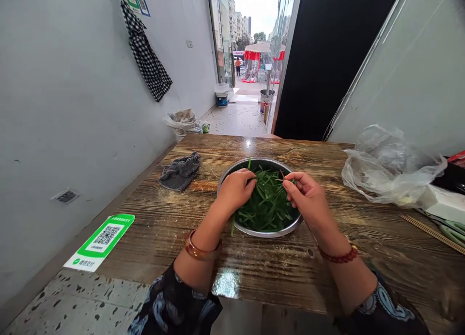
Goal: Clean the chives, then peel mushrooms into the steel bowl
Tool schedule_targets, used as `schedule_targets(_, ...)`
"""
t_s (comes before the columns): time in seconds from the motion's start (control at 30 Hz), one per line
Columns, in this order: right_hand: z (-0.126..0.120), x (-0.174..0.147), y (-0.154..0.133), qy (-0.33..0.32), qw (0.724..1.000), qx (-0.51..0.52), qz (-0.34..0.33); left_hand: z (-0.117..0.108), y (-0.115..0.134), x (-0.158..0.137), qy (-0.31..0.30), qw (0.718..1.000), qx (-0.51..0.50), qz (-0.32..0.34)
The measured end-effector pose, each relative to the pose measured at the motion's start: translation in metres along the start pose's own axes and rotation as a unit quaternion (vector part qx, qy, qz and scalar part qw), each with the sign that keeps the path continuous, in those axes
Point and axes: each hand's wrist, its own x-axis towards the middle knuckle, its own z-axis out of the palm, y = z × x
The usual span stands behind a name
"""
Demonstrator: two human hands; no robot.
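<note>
Greens: long, cut leafy greens (pixel 267 202) lie directly beneath and between both hands.
Left hand: its fingers (pixel 235 189) curl over the greens' left side; whether they grip a blade, I cannot tell.
Right hand: thumb and forefinger (pixel 307 193) pinch a thin strand (pixel 279 180) above the greens' right side.
Bowl: a round steel bowl (pixel 267 235), full of greens, sits mid-table, some blades crossing its rim.
Payment card: a green-and-white QR card (pixel 101 240) at the table's left edge; its bottom line reads 微信支付.
Plastic bag: a crumpled clear bag (pixel 392 168) near the far right corner, contents unclear.
</note>
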Motion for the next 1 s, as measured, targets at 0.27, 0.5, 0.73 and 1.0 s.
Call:
schedule_targets(0.27, 0.002, -0.004, -0.004, -0.026, 0.999, -0.040, -0.005, -0.001, -0.002, 0.004, 0.052, 0.917, -0.383, -0.099)
schedule_targets(0.5, 0.002, -0.004, -0.004, -0.023, 0.998, -0.049, -0.014, 0.003, -0.009, 0.006, 0.150, 0.951, -0.258, -0.084)
schedule_targets(0.73, 0.002, -0.004, -0.002, -0.021, 0.999, -0.050, -0.010, 0.002, 0.005, -0.001, 0.008, 0.999, -0.032, 0.023)
schedule_targets(1.0, 0.002, -0.003, -0.002, -0.022, 0.996, -0.076, -0.031, 0.001, 0.013, -0.006, -0.108, 0.975, 0.194, 0.022)
